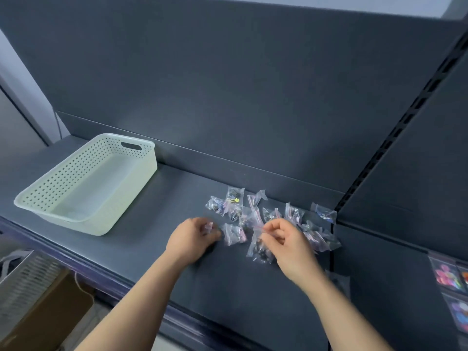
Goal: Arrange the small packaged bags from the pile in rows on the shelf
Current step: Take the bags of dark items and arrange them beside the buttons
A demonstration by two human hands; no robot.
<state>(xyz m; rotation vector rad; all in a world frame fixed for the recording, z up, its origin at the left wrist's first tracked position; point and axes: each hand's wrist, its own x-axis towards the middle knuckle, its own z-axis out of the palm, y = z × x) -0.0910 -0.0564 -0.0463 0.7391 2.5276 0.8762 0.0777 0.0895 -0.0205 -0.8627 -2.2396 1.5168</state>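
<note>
Rows not yet formed: our left hand [193,236] pinches one bag [209,227], right hand [285,240] another bag [260,247]; pile [255,214] remains on shelf [157,224].

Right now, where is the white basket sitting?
In the head view, the white basket sits on the dark shelf at the left, well apart from the pile of small bags and left of the left hand.
</note>
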